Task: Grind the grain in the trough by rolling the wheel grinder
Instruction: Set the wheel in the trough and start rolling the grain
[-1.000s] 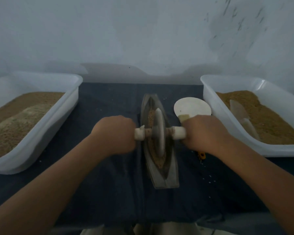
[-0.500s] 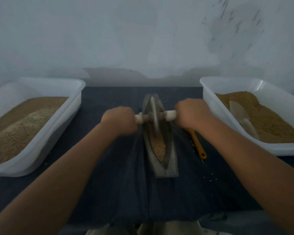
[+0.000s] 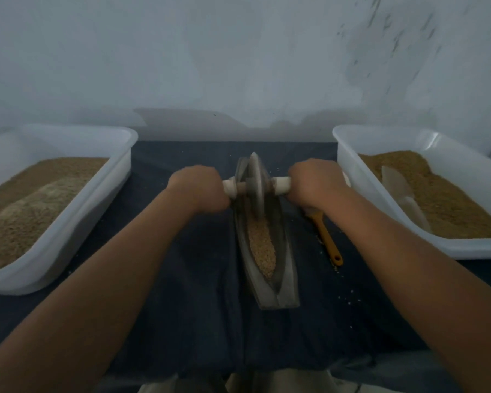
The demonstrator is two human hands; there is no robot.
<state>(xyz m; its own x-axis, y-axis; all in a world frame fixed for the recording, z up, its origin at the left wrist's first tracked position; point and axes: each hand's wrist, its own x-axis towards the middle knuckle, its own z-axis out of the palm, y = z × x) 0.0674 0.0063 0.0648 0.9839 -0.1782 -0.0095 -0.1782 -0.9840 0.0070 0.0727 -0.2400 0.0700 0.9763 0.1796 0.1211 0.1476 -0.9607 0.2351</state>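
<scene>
Flanking the middle of the worktop (image 3: 182,293), the left tub (image 3: 105,199) holds pale tan meal (image 3: 34,205), and the right tub (image 3: 349,168) holds browner grain (image 3: 448,205) with a translucent scoop (image 3: 400,191) lying on it. The trough (image 3: 288,276) runs lengthwise between them, well apart from both, with dark cloth on either side and the wall (image 3: 238,66) just beyond its far tip. An orange-handled brush (image 3: 328,239) lies beside the trough's right edge, and loose kernels are scattered near it. The trough grain (image 3: 262,248) fills the near half. The wheel grinder (image 3: 254,182) stands at the far end, its disc blurred. The left grip (image 3: 199,191) and right grip (image 3: 315,184) are each curled round an axle end.
</scene>
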